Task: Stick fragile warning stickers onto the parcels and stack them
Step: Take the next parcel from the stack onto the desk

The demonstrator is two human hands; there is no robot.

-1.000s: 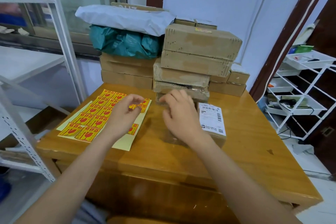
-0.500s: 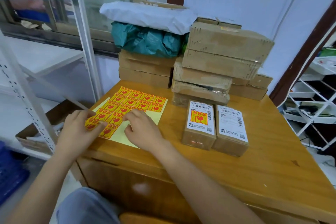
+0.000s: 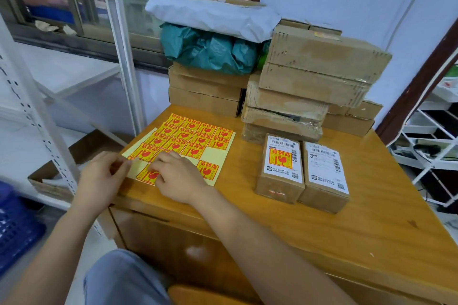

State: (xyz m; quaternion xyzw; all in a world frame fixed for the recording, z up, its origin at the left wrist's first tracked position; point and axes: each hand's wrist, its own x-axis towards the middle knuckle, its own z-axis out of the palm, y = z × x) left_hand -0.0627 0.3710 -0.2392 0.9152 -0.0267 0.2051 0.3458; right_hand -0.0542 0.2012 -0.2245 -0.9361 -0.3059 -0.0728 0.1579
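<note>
One small parcel (image 3: 281, 168) already carries its red-and-yellow sticker; the parcel beside it (image 3: 326, 176) shows only its shipping label with barcodes and QR code, so you have that one left, then the stacking. Your left hand (image 3: 99, 181) pinches the sticker sheet (image 3: 198, 141) corner; your right hand (image 3: 178, 178) peels a sticker reading "易碎品".

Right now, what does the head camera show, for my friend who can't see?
Both hands, left hand and right hand, peel a fragile sticker from the sticker sheet. Nearby sit a stickered parcel and an unstickered parcel.
</note>
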